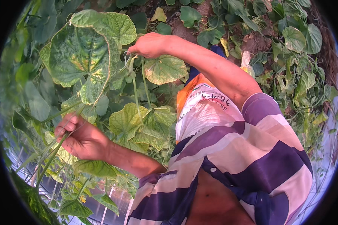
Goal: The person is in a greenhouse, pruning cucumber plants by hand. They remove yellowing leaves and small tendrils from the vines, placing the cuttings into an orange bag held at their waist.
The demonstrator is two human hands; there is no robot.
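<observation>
My left hand [81, 137] grips a green vine stem [52, 156], which looks like cucumber, along with thin string-like strands. Just above that hand hangs a large, puckered leaf [81, 59] with yellow patches and a dry brown edge. Farther up, my right hand [150, 46] has its fingers closed at a leaf stalk or stem beside a thin pale loop [126, 55]; its fingertips are partly hidden, so the exact hold is unclear. A small withered flower [133, 57] hangs close below those fingers. Beneath the right wrist is a yellowing leaf [165, 69].
More yellow-green leaves [129, 121] fill the space between my arms. A printed woven sack [205, 104] covers my front below the striped shirt [228, 146]. Brown soil [183, 25] shows among low vines at the top. Upright strings and pale supports [108, 201] stand at lower left.
</observation>
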